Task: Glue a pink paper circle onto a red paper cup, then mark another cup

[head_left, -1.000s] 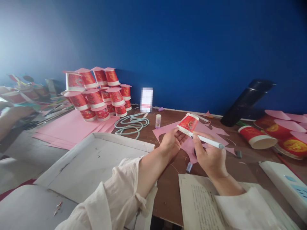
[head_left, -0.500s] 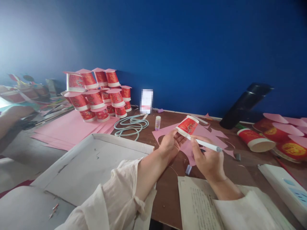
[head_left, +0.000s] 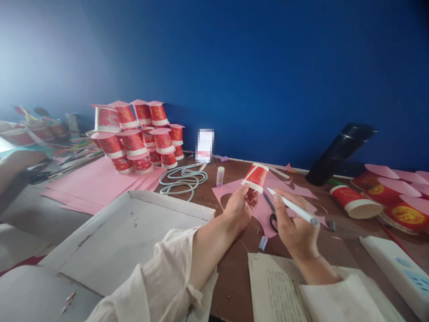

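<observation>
A red paper cup (head_left: 256,176) with a white rim is held upside down by my left hand (head_left: 240,205), its fingers closed round the rim from below. My right hand (head_left: 296,230) grips a white pen (head_left: 296,206), its tip pointing left toward the cup with a small gap between them. Under both hands lies cut pink paper (head_left: 231,190) with curved edges. Black-handled scissors (head_left: 273,221) rest on that paper, partly hidden by my right hand. A glue stick (head_left: 220,176) stands upright left of the cup.
Stacked red cups with pink sheets (head_left: 134,141) stand at the back left. A white tray lid (head_left: 134,237) lies in front. On the right are a black flask (head_left: 335,156), a lying cup (head_left: 355,201), a power strip (head_left: 395,268) and papers (head_left: 271,286). Another person's arm (head_left: 20,165) reaches in at far left.
The pen tip has moved away from the cup's rim, and my right hand has shifted slightly right. My left hand has turned the cup a little, and more of the scissors shows.
</observation>
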### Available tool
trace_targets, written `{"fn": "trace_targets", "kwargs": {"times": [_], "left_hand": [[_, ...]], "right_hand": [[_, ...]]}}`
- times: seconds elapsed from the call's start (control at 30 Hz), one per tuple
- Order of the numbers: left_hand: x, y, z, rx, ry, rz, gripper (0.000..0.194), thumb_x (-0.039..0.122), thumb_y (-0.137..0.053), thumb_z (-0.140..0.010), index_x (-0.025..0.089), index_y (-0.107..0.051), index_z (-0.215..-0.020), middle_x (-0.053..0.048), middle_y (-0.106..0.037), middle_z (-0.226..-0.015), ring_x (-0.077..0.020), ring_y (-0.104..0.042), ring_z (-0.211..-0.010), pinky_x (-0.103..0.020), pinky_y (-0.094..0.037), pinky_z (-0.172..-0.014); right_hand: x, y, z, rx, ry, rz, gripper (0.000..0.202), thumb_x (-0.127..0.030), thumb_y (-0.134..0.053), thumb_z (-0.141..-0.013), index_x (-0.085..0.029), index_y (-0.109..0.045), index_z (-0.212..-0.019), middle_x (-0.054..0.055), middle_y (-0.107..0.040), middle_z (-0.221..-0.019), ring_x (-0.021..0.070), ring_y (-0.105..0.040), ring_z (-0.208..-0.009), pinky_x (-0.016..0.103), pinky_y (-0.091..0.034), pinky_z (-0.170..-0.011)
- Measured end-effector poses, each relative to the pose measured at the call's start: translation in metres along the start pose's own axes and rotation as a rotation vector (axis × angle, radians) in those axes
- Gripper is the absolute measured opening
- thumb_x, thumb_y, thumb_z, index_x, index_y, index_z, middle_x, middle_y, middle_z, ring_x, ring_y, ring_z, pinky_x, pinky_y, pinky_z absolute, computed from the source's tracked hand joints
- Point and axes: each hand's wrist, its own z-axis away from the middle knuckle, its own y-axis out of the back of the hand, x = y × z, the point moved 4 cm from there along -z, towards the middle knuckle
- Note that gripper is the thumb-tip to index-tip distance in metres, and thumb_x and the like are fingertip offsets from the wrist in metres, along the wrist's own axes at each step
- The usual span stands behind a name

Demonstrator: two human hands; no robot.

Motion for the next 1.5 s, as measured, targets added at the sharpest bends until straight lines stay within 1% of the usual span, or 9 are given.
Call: {"fn": "trace_targets", "kwargs": {"times": [0.07, 0.17, 0.3, 0.47, 0.7, 0.83, 1.03, 1.27, 1.5], "left_hand": [[-0.001, -0.002, 0.003, -0.025, 0.0, 0.014, 0.01, 0.019, -0.059, -0.089, 0.013, -0.067, -0.088, -0.006, -0.066, -0.083, -0.0094, -0.06, -0.067, -0.022, -0.048, -0.07], [-0.001, -0.004, 0.006, -0.071, -0.018, 0.032, 0.007, 0.015, -0.062, -0.086, 0.011, -0.068, -0.086, -0.007, -0.067, -0.083, -0.0102, -0.061, -0.069, -0.023, -0.05, -0.077], [-0.004, -0.003, 0.006, -0.115, -0.016, 0.018, 0.006, 0.014, -0.064, -0.084, 0.01, -0.069, -0.083, -0.007, -0.067, -0.078, -0.0118, -0.063, -0.07, -0.027, -0.051, -0.083], [-0.007, -0.004, 0.004, -0.166, -0.032, -0.044, 0.005, 0.013, -0.065, -0.082, 0.01, -0.069, -0.082, -0.006, -0.068, -0.075, -0.012, -0.063, -0.068, -0.028, -0.051, -0.082], [-0.009, -0.005, 0.004, -0.202, -0.04, -0.09, 0.007, 0.016, -0.068, -0.08, 0.01, -0.071, -0.082, -0.008, -0.07, -0.079, -0.0121, -0.063, -0.07, -0.027, -0.05, -0.079], [-0.01, -0.003, 0.004, -0.198, -0.052, -0.11, 0.007, 0.017, -0.071, -0.078, 0.01, -0.071, -0.079, -0.008, -0.07, -0.078, -0.0128, -0.063, -0.07, -0.029, -0.049, -0.082], [-0.011, -0.004, 0.005, -0.211, -0.067, -0.147, 0.008, 0.019, -0.072, -0.075, 0.012, -0.07, -0.075, -0.007, -0.069, -0.077, -0.0139, -0.063, -0.073, -0.029, -0.047, -0.084], [-0.011, -0.004, 0.007, -0.229, -0.081, -0.157, 0.011, 0.021, -0.075, -0.071, 0.012, -0.071, -0.075, -0.005, -0.067, -0.076, -0.0122, -0.06, -0.071, -0.028, -0.046, -0.08], [-0.009, -0.005, 0.008, -0.233, -0.098, -0.174, 0.017, 0.025, -0.08, -0.067, 0.012, -0.071, -0.072, -0.005, -0.068, -0.076, -0.0129, -0.061, -0.072, -0.029, -0.045, -0.08]], "right_hand": [[0.0, -0.001, 0.001, -0.012, 0.003, -0.003, 0.018, -0.023, -0.059, -0.091, -0.017, -0.07, -0.104, 0.009, -0.074, -0.095, 0.0206, -0.069, -0.087, 0.036, -0.054, -0.081], [0.001, -0.003, 0.003, -0.029, -0.019, 0.008, 0.021, -0.025, -0.059, -0.091, -0.017, -0.07, -0.107, 0.009, -0.074, -0.094, 0.021, -0.069, -0.087, 0.037, -0.055, -0.082], [0.002, -0.005, 0.002, -0.04, -0.035, 0.019, 0.022, -0.028, -0.059, -0.092, -0.017, -0.071, -0.106, 0.01, -0.074, -0.095, 0.0221, -0.069, -0.089, 0.039, -0.055, -0.083], [0.001, -0.006, 0.002, -0.045, -0.026, 0.041, 0.022, -0.029, -0.058, -0.092, -0.018, -0.071, -0.107, 0.009, -0.074, -0.095, 0.0224, -0.07, -0.089, 0.038, -0.055, -0.083], [0.0, -0.005, 0.001, -0.039, -0.001, 0.052, 0.022, -0.027, -0.058, -0.092, -0.017, -0.071, -0.107, 0.01, -0.075, -0.095, 0.0227, -0.07, -0.089, 0.038, -0.055, -0.082], [0.001, -0.005, 0.002, -0.038, 0.018, 0.055, 0.022, -0.027, -0.058, -0.092, -0.017, -0.071, -0.107, 0.01, -0.075, -0.098, 0.0224, -0.07, -0.088, 0.038, -0.055, -0.082], [0.003, -0.005, 0.003, -0.039, 0.004, 0.089, 0.022, -0.028, -0.058, -0.092, -0.018, -0.071, -0.106, 0.01, -0.075, -0.097, 0.0229, -0.07, -0.087, 0.039, -0.055, -0.081], [0.003, -0.006, 0.003, -0.044, -0.023, 0.107, 0.022, -0.029, -0.057, -0.092, -0.017, -0.071, -0.104, 0.009, -0.075, -0.096, 0.0235, -0.07, -0.087, 0.039, -0.054, -0.081], [0.004, -0.005, 0.002, -0.04, -0.039, 0.099, 0.021, -0.03, -0.058, -0.092, -0.017, -0.071, -0.102, 0.009, -0.075, -0.096, 0.0232, -0.07, -0.087, 0.039, -0.055, -0.082]]}}
